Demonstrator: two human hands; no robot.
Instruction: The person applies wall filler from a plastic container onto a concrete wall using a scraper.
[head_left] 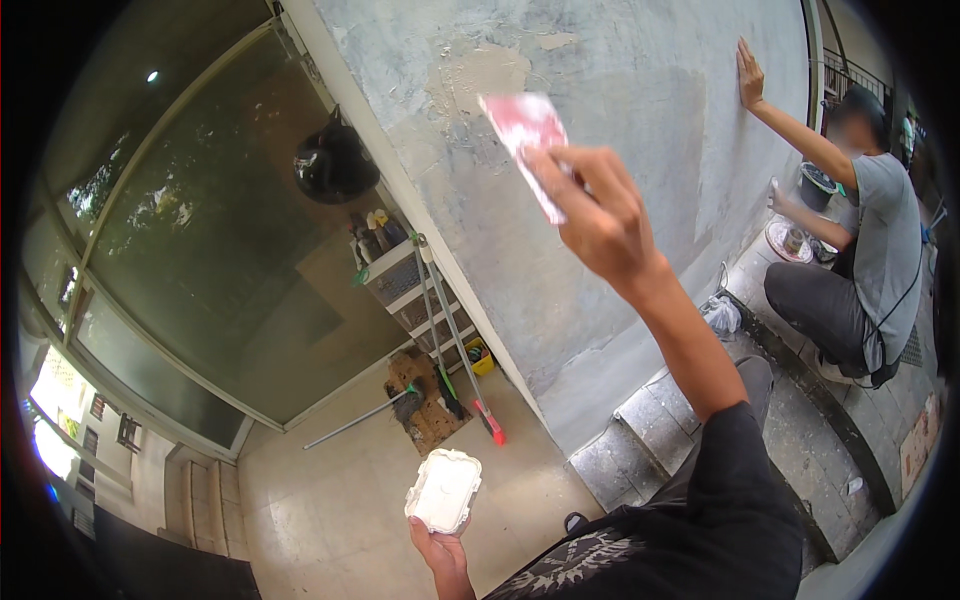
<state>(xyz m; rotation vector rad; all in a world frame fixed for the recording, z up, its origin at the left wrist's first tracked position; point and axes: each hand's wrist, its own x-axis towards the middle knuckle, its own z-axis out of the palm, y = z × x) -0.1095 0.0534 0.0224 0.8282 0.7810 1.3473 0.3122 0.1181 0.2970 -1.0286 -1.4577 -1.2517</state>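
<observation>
My right hand is raised in front of the grey wall, fingers closed round a flat red putty scraper smeared with white. The scraper's far edge is by a rough beige patch on the wall; whether it touches the surface I cannot tell. Low down, my left hand grips a small white rectangular tray with notched corners from below, holding it away from the wall. The tray's face looks white all over.
At right a co-worker crouches, one hand against the wall, near buckets. Steps run along the wall's foot. Left of the wall are a glass door, a black helmet, a shelf, and brooms on a brown mat.
</observation>
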